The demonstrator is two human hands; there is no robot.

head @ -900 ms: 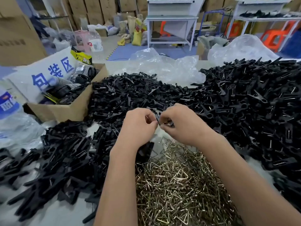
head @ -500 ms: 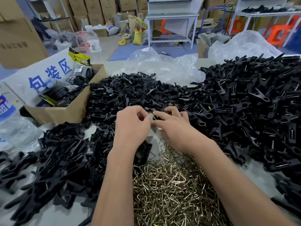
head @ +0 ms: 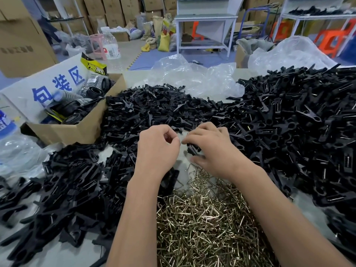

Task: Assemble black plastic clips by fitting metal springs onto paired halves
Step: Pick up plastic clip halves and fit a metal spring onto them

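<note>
Two black clip halves (head: 192,148) are now gripped under the curled fingers of the right hand (head: 210,149), low over the middle of the bench (head: 48,255). A moment ago both hands were pinching something together; now the left hand (head: 157,149) is a little apart, its fingertips pinched narrow, and what they hold I cannot tell. Probably a spring goes on next. Springs (head: 202,224) lie at the near edge, loose halves (head: 150,108) behind, finished clips (head: 298,122) at the right
</note>
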